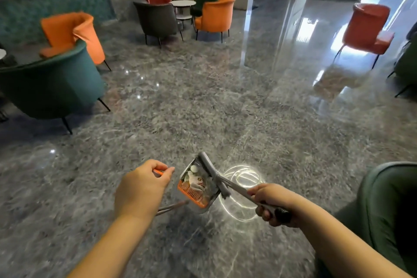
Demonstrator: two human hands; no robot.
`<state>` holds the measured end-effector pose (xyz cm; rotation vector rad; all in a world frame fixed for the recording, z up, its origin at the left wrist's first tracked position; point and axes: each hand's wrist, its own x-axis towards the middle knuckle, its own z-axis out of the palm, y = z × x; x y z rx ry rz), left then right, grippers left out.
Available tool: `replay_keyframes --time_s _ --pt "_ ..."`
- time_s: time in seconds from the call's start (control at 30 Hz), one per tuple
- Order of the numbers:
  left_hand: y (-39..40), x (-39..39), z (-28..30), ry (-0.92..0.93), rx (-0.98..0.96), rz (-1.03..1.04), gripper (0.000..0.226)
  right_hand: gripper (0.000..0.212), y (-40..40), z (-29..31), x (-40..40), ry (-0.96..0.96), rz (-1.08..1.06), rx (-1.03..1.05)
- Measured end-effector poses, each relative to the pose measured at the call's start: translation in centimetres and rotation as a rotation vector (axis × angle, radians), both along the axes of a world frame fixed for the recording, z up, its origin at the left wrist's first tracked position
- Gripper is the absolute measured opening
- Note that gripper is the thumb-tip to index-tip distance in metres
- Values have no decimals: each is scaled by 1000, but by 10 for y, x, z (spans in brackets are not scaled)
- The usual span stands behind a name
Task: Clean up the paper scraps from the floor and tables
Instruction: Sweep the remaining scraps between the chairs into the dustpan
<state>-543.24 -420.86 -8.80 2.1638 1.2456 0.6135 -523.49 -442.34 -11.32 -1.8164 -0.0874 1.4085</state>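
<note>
My left hand [141,185] grips the orange-tipped handle of a grey dustpan [198,184], which hangs just above the floor below me. Inside the pan lie white paper scraps [193,175] against its orange comb edge. My right hand [274,203] grips the black-ended handle of a grey broom [216,176]. The broom's head rests along the right side of the dustpan. No loose scraps show on the grey marble floor [203,108] around me.
A teal armchair [52,88] and an orange one [72,34] stand at left. More chairs surround a small round white table [182,3] at the back. An orange chair [367,29] stands far right, a green chair [388,205] close at my right.
</note>
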Motion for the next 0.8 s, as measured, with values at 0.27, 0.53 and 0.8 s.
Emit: replay_keyframes --time_s 0.27,0.53,0.8 --pt "131 145 -10 -23 -20 -59 23 26 124 -13 126 -17 -80 6" --pt "262 284 -5 -4 -1 -137 23 24 235 -24 245 17 -177 37" --pt "359 445 -16 3 23 -170 23 23 323 -36 392 7 -184 34"
